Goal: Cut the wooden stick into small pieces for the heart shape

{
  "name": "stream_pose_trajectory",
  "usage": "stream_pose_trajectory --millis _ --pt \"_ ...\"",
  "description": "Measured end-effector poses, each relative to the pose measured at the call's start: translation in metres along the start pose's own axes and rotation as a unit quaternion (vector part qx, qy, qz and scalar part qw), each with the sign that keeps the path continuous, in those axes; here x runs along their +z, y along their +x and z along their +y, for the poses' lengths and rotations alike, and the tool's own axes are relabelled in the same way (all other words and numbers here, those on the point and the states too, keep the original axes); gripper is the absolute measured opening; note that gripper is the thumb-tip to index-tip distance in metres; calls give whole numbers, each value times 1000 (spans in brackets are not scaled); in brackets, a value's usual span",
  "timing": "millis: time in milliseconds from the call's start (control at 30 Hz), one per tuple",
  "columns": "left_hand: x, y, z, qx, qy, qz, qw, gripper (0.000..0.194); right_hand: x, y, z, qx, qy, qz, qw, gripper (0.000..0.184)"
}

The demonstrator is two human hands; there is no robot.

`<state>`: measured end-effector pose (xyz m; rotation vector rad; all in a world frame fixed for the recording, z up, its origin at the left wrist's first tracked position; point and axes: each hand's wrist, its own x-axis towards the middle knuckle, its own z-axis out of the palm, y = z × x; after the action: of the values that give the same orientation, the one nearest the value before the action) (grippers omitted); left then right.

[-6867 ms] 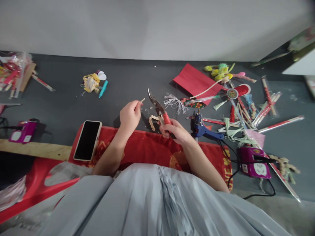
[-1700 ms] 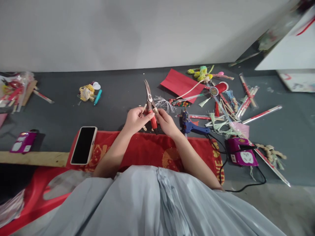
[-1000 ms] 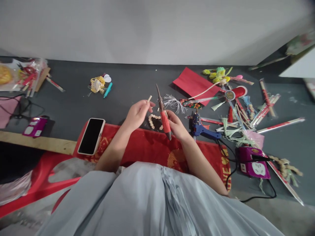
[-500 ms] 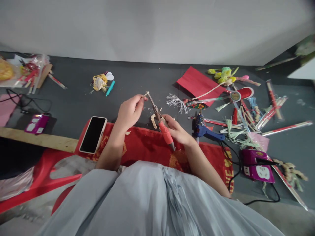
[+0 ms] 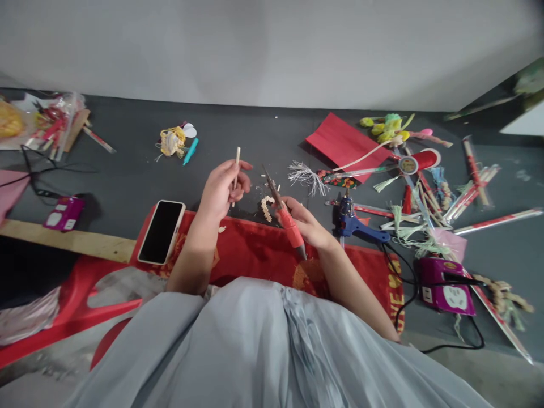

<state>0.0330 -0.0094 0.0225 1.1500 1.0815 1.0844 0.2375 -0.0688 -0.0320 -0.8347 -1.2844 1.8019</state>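
Note:
My left hand (image 5: pixel 221 188) is closed round a short, thin wooden stick (image 5: pixel 237 164) that stands nearly upright above the dark table. My right hand (image 5: pixel 304 222) grips red-handled shears (image 5: pixel 284 215), their blades closed and pointing up-left toward the stick without touching it. Between the two hands lies a small curved row of cut stick pieces (image 5: pixel 266 207), with tiny offcuts scattered round it. Both forearms rest across a red cloth (image 5: pixel 250 255) at the table's near edge.
A phone (image 5: pixel 161 230) lies on the cloth's left end. Right of my hand are a blue glue gun (image 5: pixel 355 222), a purple power strip (image 5: pixel 446 279) with black cable, red paper (image 5: pixel 342 143), a red tape roll (image 5: pixel 414 161), tassels and wrapped chopsticks. Yellow string (image 5: pixel 171 141) lies far left.
The shears' blades have come off the stick's tip and drawn back to the right. My left hand has turned the stick from slanting right to nearly upright.

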Motion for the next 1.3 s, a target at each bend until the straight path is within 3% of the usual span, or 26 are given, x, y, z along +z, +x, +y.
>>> stream_pose_trajectory --millis 167,400,567,833,1067,1300 --pt "-1 6 -3 -23 -121 71 990 15 0 -1 1 -18 41 2 999 45" --pt "-13 12 -13 -17 -23 66 997 26 -3 -1 0 -14 -25 16 999 44" --pt "-5 8 -13 12 -6 83 996 26 -3 -1 3 -20 3 2 1000 42" --pt "4 -6 -14 178 219 94 955 36 2 -3 -2 -24 -76 -14 997 57" --pt "5 -12 -6 208 347 62 912 27 2 -3 -5 -47 -160 -3 986 52" --pt "7 -15 -3 170 413 34 894 19 0 -1 2 -34 -112 -9 993 58"
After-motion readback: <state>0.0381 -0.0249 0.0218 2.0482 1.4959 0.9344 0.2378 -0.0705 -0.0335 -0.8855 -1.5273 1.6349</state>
